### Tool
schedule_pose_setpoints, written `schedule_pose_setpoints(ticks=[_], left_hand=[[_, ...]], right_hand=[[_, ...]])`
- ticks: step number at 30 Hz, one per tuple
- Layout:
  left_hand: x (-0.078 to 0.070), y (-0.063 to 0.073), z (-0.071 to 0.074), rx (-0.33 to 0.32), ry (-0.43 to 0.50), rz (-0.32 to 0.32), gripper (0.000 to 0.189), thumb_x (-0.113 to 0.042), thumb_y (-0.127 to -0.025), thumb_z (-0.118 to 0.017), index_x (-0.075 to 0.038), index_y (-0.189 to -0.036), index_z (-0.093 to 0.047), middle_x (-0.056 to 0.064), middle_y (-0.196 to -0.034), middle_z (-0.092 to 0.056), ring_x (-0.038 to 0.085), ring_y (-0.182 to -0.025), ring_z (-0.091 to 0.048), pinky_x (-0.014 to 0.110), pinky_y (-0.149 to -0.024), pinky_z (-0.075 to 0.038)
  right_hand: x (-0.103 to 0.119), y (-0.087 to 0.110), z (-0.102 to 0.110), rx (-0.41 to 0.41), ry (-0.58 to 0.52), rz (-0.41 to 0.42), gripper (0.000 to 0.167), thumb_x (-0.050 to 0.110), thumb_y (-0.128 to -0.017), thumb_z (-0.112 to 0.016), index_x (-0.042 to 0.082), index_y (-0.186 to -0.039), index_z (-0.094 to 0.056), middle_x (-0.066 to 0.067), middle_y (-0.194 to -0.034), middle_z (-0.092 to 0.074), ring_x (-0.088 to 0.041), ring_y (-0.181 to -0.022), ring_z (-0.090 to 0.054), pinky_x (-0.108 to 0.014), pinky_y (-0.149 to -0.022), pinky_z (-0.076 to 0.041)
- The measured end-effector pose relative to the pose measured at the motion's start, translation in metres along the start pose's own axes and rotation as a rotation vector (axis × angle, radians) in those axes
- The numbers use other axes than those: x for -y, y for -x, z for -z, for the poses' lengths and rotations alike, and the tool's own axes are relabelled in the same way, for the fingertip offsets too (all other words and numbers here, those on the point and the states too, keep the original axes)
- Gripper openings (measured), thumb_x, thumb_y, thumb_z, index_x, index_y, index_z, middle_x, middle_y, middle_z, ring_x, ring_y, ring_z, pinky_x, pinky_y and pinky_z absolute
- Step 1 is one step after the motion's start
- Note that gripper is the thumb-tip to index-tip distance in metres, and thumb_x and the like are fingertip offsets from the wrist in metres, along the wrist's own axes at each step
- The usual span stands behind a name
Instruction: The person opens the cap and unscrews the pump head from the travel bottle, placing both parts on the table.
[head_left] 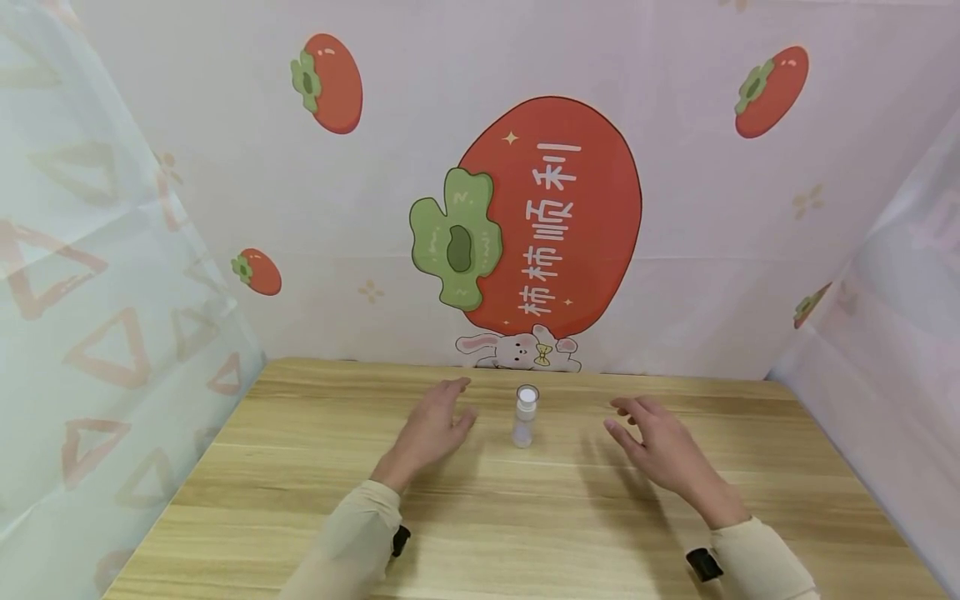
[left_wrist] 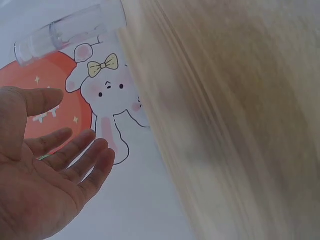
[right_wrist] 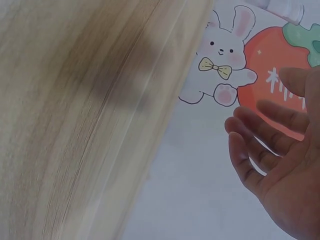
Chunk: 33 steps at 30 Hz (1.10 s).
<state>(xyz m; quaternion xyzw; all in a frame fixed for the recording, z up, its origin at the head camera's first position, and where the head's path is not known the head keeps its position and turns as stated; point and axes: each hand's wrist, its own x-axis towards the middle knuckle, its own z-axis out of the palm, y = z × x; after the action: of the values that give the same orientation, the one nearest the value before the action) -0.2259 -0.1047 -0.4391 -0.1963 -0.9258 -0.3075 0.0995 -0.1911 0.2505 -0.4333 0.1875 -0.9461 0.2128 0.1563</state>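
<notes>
A small clear bottle with a transparent cap (head_left: pixel 523 419) stands upright on the wooden table, between the two hands. To its left the left hand (head_left: pixel 435 429) hovers over the table, fingers relaxed and apart from the bottle. On the other side the right hand (head_left: pixel 660 442) is held in the same way, thumb and fingers loosely spread, a wider gap from the bottle. In the left wrist view the bottle (left_wrist: pixel 70 32) lies across the top left, beyond the palm (left_wrist: pixel 45 190). Only an end of the bottle (right_wrist: pixel 282 9) shows in the right wrist view, above the right hand (right_wrist: pixel 285 155).
The wooden table (head_left: pixel 525 533) ends at a white backdrop (head_left: pixel 360 208) printed with persimmons and a rabbit. Pale patterned sheets (head_left: pixel 97 292) hang at both sides. Each wrist, in a light sleeve (head_left: pixel 352 533), bears a small black device (head_left: pixel 703 564).
</notes>
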Motion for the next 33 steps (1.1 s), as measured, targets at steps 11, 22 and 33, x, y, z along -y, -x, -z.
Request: schedule_pose_setpoints(ticks=[11,22,33], left_hand=[[-0.012,-0.003,-0.014,0.054,0.027,-0.012,0.054,-0.023,-0.097,-0.068,0.000,-0.143,-0.051,0.016,-0.134,-0.060,0.035,-0.128,-0.054,0.052,-0.107,-0.043],[-0.021,-0.005,-0.024,0.111,0.122,-0.031,0.057,-0.022,-0.094,-0.071,0.001,-0.142,-0.052,0.017,-0.136,-0.060,0.035,-0.128,-0.054,0.051,-0.107,-0.042],[-0.031,-0.010,-0.036,0.131,0.202,-0.036,0.055,-0.019,-0.093,-0.074,0.003,-0.139,-0.054,0.019,-0.133,-0.062,0.035,-0.123,-0.058,0.050,-0.104,-0.046]], right_hand=[[0.009,-0.004,-0.003,0.026,-0.033,-0.008,0.037,0.031,-0.102,-0.064,0.002,-0.125,-0.065,-0.011,-0.112,-0.066,-0.032,-0.099,-0.065,-0.050,-0.080,-0.055],[0.017,-0.007,-0.007,0.016,-0.058,0.012,0.034,0.031,-0.102,-0.064,0.004,-0.123,-0.067,-0.010,-0.114,-0.067,-0.030,-0.101,-0.066,-0.049,-0.080,-0.055],[0.027,-0.014,-0.010,0.040,-0.090,0.011,0.037,0.029,-0.100,-0.067,0.002,-0.125,-0.066,-0.011,-0.113,-0.068,-0.033,-0.103,-0.066,-0.051,-0.083,-0.056]])
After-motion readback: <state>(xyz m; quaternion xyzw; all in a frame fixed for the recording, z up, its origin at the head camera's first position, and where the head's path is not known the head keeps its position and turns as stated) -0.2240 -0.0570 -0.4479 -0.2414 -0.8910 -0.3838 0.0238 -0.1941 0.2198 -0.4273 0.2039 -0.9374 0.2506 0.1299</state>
